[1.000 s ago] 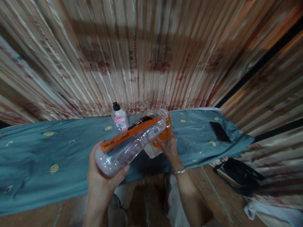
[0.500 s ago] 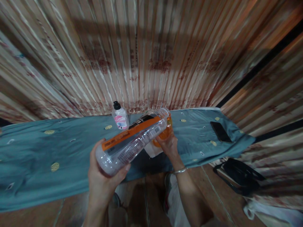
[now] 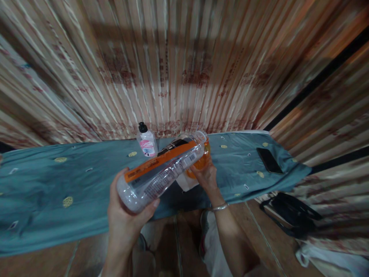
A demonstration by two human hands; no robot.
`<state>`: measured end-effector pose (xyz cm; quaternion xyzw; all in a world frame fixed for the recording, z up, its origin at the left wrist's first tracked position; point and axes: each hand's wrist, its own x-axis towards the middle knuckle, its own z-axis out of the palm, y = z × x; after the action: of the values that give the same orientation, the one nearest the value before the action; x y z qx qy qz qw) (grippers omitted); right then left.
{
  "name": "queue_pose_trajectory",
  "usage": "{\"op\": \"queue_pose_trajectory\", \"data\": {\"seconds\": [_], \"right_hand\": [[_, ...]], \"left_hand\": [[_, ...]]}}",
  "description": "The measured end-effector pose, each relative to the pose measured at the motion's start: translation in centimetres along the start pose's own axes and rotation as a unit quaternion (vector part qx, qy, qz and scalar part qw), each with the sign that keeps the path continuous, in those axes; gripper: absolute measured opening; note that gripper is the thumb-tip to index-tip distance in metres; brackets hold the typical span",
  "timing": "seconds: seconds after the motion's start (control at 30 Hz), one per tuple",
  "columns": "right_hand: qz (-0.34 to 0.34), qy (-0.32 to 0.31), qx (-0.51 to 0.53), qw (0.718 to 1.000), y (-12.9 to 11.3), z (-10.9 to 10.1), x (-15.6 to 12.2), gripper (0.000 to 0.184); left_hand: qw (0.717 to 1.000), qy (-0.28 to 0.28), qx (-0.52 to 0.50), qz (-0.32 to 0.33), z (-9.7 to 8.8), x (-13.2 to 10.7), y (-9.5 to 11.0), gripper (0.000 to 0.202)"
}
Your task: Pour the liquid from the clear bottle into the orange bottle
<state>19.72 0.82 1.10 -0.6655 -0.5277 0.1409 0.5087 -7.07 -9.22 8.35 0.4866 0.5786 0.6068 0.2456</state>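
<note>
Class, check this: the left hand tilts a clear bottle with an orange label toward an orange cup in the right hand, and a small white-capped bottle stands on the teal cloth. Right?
No: the head view shows the small bottle has a black cap, not white. The left hand, clear bottle, orange cup, right hand and teal cloth are as stated.

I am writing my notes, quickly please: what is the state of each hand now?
Left hand: closed around the base of the tilted clear plastic bottle.
Right hand: closed on the orange container at the bottle's mouth.
</note>
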Motion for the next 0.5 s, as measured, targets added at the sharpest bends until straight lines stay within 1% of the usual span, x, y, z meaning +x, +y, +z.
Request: {"op": "queue_pose_trajectory", "data": {"seconds": [0.23, 0.5], "right_hand": [[-0.013, 0.008, -0.002, 1.000, 0.00, 0.13, 0.02, 0.077], [-0.005, 0.001, 0.007, 1.000, -0.51, -0.12, -0.16, 0.071]], "left_hand": [[1.000, 0.000, -0.009, -0.012, 0.05, -0.19, 0.47, 0.112], [1.000, 0.003, -0.023, -0.019, 0.15, -0.18, 0.72, 0.112]]}}
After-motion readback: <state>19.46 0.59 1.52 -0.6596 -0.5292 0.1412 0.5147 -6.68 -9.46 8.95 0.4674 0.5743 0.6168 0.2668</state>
